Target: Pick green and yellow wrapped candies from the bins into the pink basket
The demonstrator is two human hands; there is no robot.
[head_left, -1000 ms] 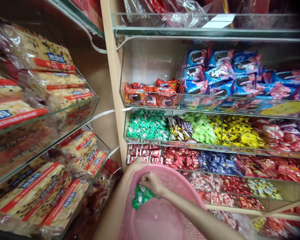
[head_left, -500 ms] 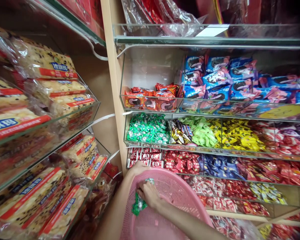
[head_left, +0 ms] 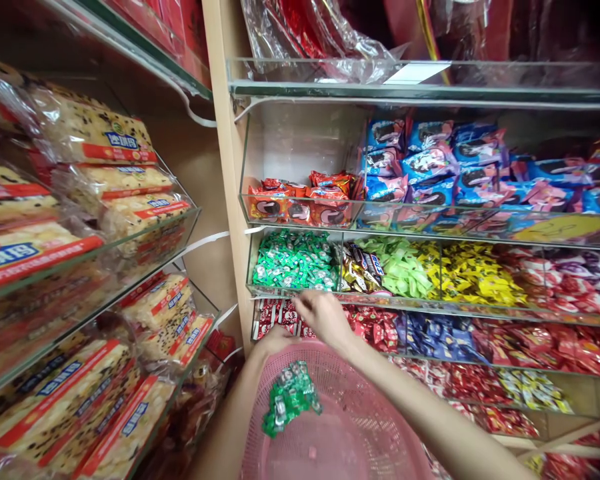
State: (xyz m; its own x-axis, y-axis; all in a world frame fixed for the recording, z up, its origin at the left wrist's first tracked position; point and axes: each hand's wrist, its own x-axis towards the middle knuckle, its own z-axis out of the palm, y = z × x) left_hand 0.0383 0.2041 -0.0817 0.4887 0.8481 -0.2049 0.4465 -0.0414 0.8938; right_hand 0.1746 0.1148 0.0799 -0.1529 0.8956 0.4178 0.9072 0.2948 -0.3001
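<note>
My left hand (head_left: 279, 339) is closed over the far left rim of a pink plastic basket (head_left: 375, 393). Inside the basket, against its left side, lies a small pile of green-wrapped candies (head_left: 293, 397). My right hand (head_left: 325, 320) is above the far rim, its fingers loosely bent and apart, with nothing visible in them. It is just below the front edge of a bin of green-wrapped candies (head_left: 295, 260). Behind it, red-and-white packets (head_left: 275, 313) are partly covered by my hands.
Glass-fronted shelves hold yellow candies (head_left: 473, 273), light green candies (head_left: 405, 267), blue candies (head_left: 437, 337) and blue cookie packs (head_left: 427, 160). On the left, packaged sesame pastries (head_left: 100, 127) fill glass shelves close to my left arm. A wooden post (head_left: 230, 167) separates the two racks.
My right hand has let go of green candies in the basket and risen over the far rim toward the shelf. My left hand stays on the rim.
</note>
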